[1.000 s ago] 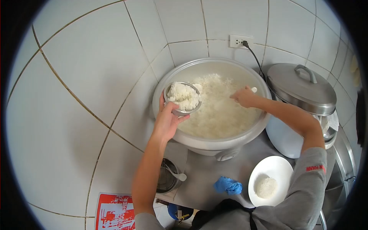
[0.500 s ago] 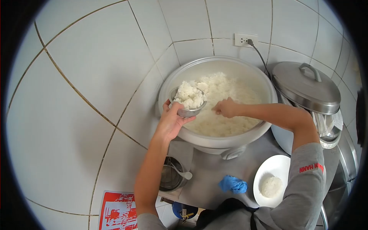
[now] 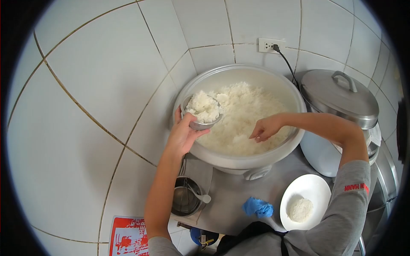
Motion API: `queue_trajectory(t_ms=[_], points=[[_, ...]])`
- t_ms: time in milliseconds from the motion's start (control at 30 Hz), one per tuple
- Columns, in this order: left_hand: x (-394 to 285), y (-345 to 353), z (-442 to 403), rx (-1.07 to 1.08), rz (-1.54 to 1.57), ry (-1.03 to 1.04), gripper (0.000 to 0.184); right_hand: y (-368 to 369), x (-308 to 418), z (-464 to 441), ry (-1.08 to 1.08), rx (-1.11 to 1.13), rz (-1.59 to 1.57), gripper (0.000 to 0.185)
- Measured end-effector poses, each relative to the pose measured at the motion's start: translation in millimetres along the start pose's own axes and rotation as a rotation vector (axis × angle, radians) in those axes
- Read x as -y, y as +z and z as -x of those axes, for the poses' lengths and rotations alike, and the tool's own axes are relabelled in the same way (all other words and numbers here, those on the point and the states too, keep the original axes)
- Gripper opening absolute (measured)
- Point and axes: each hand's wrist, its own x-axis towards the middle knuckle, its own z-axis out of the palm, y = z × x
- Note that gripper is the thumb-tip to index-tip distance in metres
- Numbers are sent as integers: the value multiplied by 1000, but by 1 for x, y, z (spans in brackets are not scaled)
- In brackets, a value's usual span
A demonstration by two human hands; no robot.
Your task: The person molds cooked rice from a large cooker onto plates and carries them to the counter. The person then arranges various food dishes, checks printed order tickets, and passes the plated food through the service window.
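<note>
White tiles (image 3: 98, 85) with darkened grout close in this corner, around a grey metal counter (image 3: 226, 192). Nearest the person, toward the right, an oval white plate (image 3: 314, 187) carries a rounded mound of rice (image 3: 300, 210). Just left of it lies a crumpled blue cloth (image 3: 257, 207), and farther left stands a round metal container (image 3: 183, 208) with a white spoon (image 3: 205, 199) jutting over its rim.

Beyond these, the left hand (image 3: 181, 134) has its fingers clamped around a small metal bowl (image 3: 204, 126), thumb on the near side. That bowl is tilted, piled above its edge with heaped rice (image 3: 203, 106), and sits over the left part of a big pale cooker (image 3: 232, 161). The right hand (image 3: 267, 128) is above the loose rice (image 3: 252, 96) inside the cooker, fingers bent together and pointing down; whether they grip anything I cannot tell from where I stand.

Past the right forearm rests a domed metal lid (image 3: 339, 96) with a looped handle. Farthest back, a black cord (image 3: 288, 59) is plugged into a wall outlet (image 3: 271, 45).
</note>
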Motion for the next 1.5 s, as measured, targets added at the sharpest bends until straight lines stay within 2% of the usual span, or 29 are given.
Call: queue_trajectory(t_ms=[33,133,233,333,433,500,567,667,700,767,867,967,1067,1167,1267,1367,1467,1500], points=[[0,0,0,17,-2,-2,72,-2,0,7,37,22,-85,32],[2,-3,-3,56,0,4,70,-19,0,30,-41,-81,-122,29],[13,0,-8,43,37,-39,70,-51,17,54,-9,-299,-64,25],[24,16,-15,79,24,-75,69,-62,62,67,13,-663,170,21],[32,43,-21,81,57,-114,46,-38,79,34,139,-1160,828,25],[36,52,-30,53,81,-98,37,-1,84,11,253,-1291,1237,37],[35,58,-35,35,64,-58,33,27,84,-2,196,-1280,1184,41],[36,47,-40,58,32,-154,58,25,84,11,96,-1265,1112,43],[34,43,-37,92,43,-136,56,19,84,19,57,-1263,1084,43],[30,39,-34,168,74,-98,53,-9,79,39,-32,-1248,758,45],[15,44,-30,256,73,-127,47,-33,68,36,-45,-1099,40,46],[14,47,-31,248,80,-136,51,-24,53,13,-351,-815,-522,46],[23,32,-36,267,106,-82,54,-26,54,15,-332,-749,-563,45],[30,33,-36,200,156,-19,59,-26,76,21,-276,-741,-556,43],[27,47,-24,442,428,-129,65,-28,91,19,-203,-725,-481,47],[33,57,-22,178,447,-35,65,-45,38,-13,36,-1073,372,42],[42,46,-29,119,514,-118,59,-49,-26,-30,474,-777,964,39],[40,43,-27,109,519,-117,59,-48,-31,-25,428,-761,907,38]])
